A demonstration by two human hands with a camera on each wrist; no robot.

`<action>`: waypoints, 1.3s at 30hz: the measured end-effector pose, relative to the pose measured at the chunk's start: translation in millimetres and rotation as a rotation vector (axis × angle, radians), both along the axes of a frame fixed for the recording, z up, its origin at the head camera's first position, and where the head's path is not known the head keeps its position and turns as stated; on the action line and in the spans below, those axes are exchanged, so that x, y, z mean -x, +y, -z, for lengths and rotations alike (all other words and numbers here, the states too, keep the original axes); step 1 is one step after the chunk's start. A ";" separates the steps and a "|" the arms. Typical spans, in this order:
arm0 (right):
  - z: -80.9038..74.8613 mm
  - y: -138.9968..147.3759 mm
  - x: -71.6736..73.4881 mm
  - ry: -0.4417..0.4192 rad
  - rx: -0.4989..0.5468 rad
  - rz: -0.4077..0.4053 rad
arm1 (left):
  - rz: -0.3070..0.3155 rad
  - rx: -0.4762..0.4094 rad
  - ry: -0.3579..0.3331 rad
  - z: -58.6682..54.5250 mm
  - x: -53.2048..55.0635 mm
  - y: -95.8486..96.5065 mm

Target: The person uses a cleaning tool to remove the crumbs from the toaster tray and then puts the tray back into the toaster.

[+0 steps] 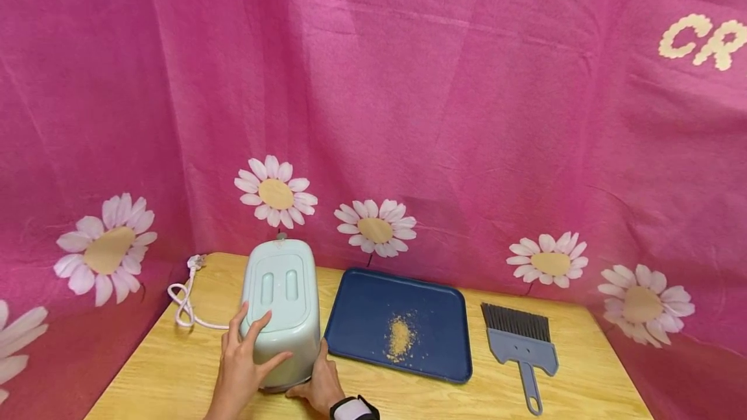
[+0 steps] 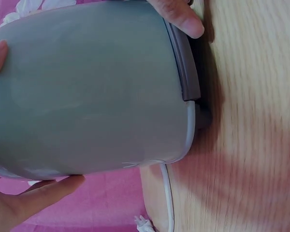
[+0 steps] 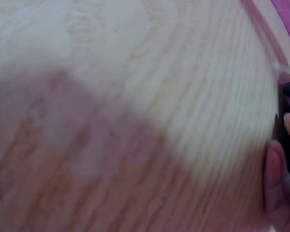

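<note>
A pale mint-green toaster [image 1: 292, 310] with a lid over its top stands at the left of the wooden table. My left hand [image 1: 238, 356] holds its near left side, fingers spread over the top edge and thumb across the near end. At the bottom right corner, my right hand [image 1: 324, 384] grips the toaster low down. The left wrist view shows the right thumb [image 2: 183, 19] at a dark strip [image 2: 183, 63] along the base, with shadow beneath it. Only part of the right hand [image 3: 278, 188] shows in the right wrist view, at its right edge.
Right of the toaster lies a dark blue tray [image 1: 362, 303] with a small heap of crumbs [image 1: 400, 337] on it. Further right is a grey brush [image 1: 521, 342] with dark bristles. A white cord [image 1: 185, 310] trails left of the toaster. A pink curtain [image 1: 408, 115] hangs behind.
</note>
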State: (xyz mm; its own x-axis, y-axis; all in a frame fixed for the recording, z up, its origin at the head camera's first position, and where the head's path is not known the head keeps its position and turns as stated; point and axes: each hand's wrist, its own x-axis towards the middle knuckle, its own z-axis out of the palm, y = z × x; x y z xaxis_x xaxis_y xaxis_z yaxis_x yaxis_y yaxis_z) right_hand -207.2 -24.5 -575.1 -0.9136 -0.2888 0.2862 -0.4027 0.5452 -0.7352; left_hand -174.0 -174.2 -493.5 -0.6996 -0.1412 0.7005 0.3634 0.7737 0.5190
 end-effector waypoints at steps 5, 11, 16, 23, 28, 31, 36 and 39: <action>-11.3 0.0 -4.8 -0.090 0.034 -0.031 | -0.011 0.037 0.029 3.2 -3.8 -5.4; -16.4 -4.7 -5.0 -0.069 0.004 -0.014 | -0.007 0.075 0.085 3.5 -3.8 -11.2; -12.5 -0.3 -7.7 -0.025 -0.022 -0.021 | 0.020 0.077 0.102 3.9 -6.4 -11.8; -8.3 8.4 -12.0 0.027 -0.022 0.005 | 0.059 0.084 0.102 3.4 -6.2 -8.6; -11.2 8.5 -10.7 -0.016 -0.054 0.009 | 0.060 0.080 0.105 3.9 -6.1 -6.8; -14.6 5.3 -9.2 -0.042 -0.060 -0.005 | 0.049 0.063 0.090 5.4 -6.1 -7.1; -22.5 6.8 -7.2 -0.092 -0.017 -0.093 | -0.061 -0.125 -0.044 8.6 -15.0 -2.2; -30.5 18.5 -5.1 -0.197 0.022 -0.173 | -0.226 -0.267 -0.190 8.4 -24.8 2.6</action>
State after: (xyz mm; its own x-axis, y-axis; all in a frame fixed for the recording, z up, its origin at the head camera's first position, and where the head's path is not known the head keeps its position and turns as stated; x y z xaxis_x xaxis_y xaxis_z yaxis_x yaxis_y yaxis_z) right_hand -202.2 -6.0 -544.5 -0.8900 -0.4411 0.1154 -0.3361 0.4638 -0.8197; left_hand -149.3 -171.7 -501.9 -0.7438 -0.4657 0.4795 0.0777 0.6523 0.7540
